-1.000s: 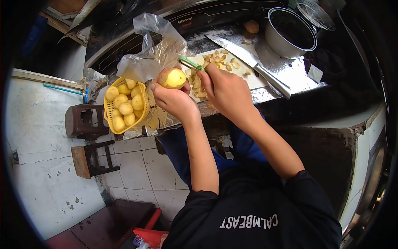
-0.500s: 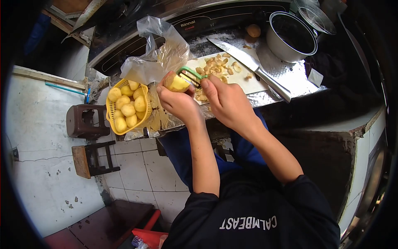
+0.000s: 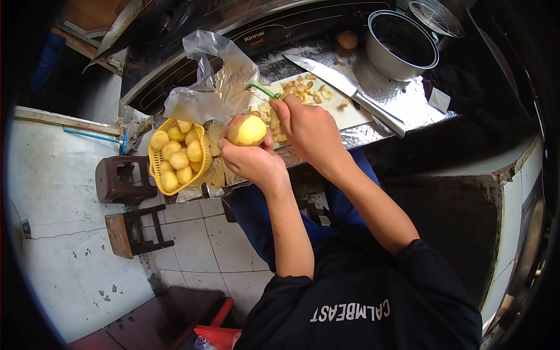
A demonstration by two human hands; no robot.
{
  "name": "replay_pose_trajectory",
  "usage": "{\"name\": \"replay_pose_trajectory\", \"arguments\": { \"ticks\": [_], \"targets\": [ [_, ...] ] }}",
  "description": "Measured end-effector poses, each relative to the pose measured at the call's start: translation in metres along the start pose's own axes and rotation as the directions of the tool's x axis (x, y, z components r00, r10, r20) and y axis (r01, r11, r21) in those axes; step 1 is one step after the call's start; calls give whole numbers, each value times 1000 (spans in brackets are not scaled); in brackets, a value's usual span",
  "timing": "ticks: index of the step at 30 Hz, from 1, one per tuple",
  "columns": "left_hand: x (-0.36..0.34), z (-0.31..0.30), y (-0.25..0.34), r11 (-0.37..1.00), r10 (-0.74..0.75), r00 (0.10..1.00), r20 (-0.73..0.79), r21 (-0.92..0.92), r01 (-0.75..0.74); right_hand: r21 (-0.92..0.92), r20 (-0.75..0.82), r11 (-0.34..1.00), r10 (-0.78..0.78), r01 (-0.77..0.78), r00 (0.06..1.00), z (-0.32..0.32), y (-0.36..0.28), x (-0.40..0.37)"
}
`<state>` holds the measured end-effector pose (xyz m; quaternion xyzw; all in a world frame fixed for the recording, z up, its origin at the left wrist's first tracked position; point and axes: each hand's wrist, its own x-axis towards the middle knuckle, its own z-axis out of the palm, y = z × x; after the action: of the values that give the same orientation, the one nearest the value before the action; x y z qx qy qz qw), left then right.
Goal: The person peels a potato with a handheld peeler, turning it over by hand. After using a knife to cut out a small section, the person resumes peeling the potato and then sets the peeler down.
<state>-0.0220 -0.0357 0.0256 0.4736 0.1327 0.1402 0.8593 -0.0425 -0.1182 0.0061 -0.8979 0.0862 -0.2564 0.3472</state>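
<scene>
A partly peeled potato (image 3: 248,129) rests in my left hand (image 3: 255,160), whose fingers curl round it; its bare yellow side faces up and brown skin shows at the edge. My right hand (image 3: 309,131) is closed on a green peeler (image 3: 263,90), held just above and to the right of the potato, apart from it. Beneath and beyond the hands lies a white cutting board (image 3: 350,116) with potato peelings (image 3: 303,87) scattered on it. To the left stands a yellow basket (image 3: 156,172) full of peeled potatoes (image 3: 178,160).
A large knife (image 3: 350,90) lies across the board's right side. Behind are a clear plastic bag (image 3: 219,79), a grey pot (image 3: 388,58), a round brown object (image 3: 347,39) and a wire strainer (image 3: 437,17). Stools (image 3: 125,178) stand on the floor at left.
The peeler has lifted off the potato, up and away. The potato has turned so more of its peeled side faces up. The whole view has shifted slightly.
</scene>
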Motion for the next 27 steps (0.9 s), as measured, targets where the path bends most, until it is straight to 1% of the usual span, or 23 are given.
{"name": "replay_pose_trajectory", "arguments": {
  "ticks": [1,3,4,5,7,9,11,13,14,15,16,17,19,20,21,22,23,24,25,26,27],
  "targets": [
    [2,-1,0,1000,4,1000,3,1,-4,3,-3,1000,-1,1,1000,-1,2,2],
    [6,-7,0,1000,-4,1000,21,-22,5,86,-20,996,11,-10,1000,-6,7,5],
    [9,-6,0,999,-34,999,-16,-36,33,56,49,995,75,-78,996,-15,4,8],
    [9,-6,0,999,-32,999,-16,-37,31,57,48,995,73,-76,996,-15,8,10],
    [6,-5,1,999,-35,999,21,-25,35,-107,19,994,9,-6,1000,-17,18,14],
    [5,-5,0,999,-30,999,30,-27,31,-107,22,994,1,1,1000,-23,23,16],
    [5,-7,-2,999,-26,999,38,-26,27,-56,26,997,55,-54,998,-27,23,15],
    [8,-9,-5,999,-48,994,101,25,46,-41,48,997,66,-64,997,-32,20,14],
    [10,-12,-6,999,-48,994,98,25,45,64,94,994,82,-88,992,-34,16,11],
    [11,-15,-8,998,-16,983,185,70,3,166,139,979,95,-117,986,-37,12,9],
    [12,-17,-11,993,11,962,274,109,-42,204,185,973,69,-107,980,-41,5,5],
    [15,-18,-15,994,9,961,277,105,-40,256,258,955,81,-149,963,-47,-2,3],
    [17,-14,-18,970,22,955,296,223,-92,306,311,931,101,-201,945,-46,-10,-2],
    [10,-14,-14,966,-51,952,301,258,-29,304,311,931,102,-201,945,-42,-12,-6],
    [5,-12,-12,966,-52,951,304,257,-29,358,277,911,107,-206,955,-36,-11,-10],
    [1,-9,-12,979,-49,942,333,203,-21,411,242,888,114,-208,964,-32,-10,-11],
    [-4,-7,-13,989,-45,932,359,150,-10,410,242,888,114,-208,964,-32,-9,-11],
    [-7,-1,-21,997,59,927,369,33,-77,449,250,863,127,-231,960,-31,-9,-10],
    [-4,-7,-27,996,61,928,368,33,-79,487,259,836,138,-252,956,-31,-9,-9],
    [-1,-12,-33,966,183,923,339,113,-233,489,259,836,133,-249,957,-32,-11,-11],
    [3,-14,-40,906,306,897,319,190,-377,450,286,861,111,-235,952,-35,-13,-13]
  ]
}}
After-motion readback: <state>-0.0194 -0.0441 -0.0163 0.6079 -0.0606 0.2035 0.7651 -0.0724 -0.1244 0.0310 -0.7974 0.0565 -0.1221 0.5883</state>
